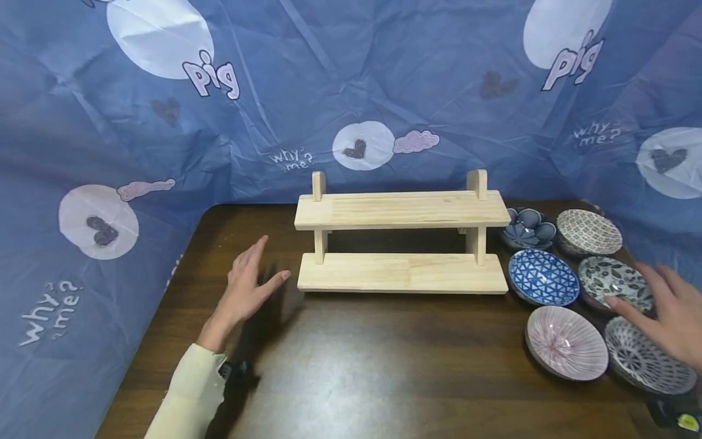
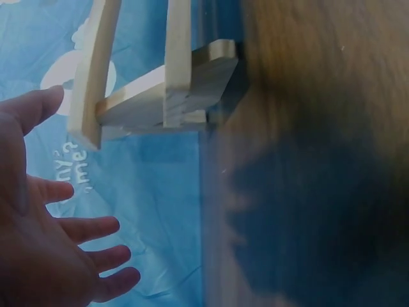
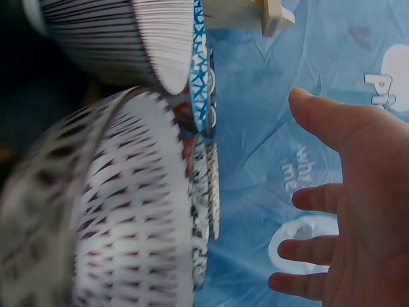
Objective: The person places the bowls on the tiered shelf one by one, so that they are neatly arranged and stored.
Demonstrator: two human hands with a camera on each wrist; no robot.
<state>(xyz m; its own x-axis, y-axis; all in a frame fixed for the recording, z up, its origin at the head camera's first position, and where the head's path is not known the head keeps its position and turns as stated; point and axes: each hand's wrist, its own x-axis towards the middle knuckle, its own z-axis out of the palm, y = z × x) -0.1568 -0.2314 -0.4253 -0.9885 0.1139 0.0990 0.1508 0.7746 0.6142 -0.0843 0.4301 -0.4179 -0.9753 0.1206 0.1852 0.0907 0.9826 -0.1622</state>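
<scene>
Pale, unpainted wood formed the two-tier rack (image 1: pixel 403 272) standing upright towards the back of the dark brown surface (image 1: pixel 351 353). Left of it, above the surface, hung a bare left hand (image 1: pixel 245 292), its grip spread, thumb held apart from the fingers. Across from it, a bare right hand (image 1: pixel 677 311) hovered over the bowls — its grip spread too, apart from the rims in its wrist view. Below it sat a round leaf-printed bowl (image 1: pixel 609 277) and a round grey-and-white bowl (image 1: pixel 647 360) with a radiating pattern. Left of these were a round bowl streaked pink and white (image 1: pixel 567 344) and a round blue-and-white bowl (image 1: pixel 543 277) patterned with triangles. Farther back — near the rack's right end — stood a slate-blue petal-shaped dish (image 1: pixel 529 228) and a round cream bowl (image 1: pixel 589 231) with fine grey patterning. Blue printed cloth (image 1: pixel 439 91) rose behind.
</scene>
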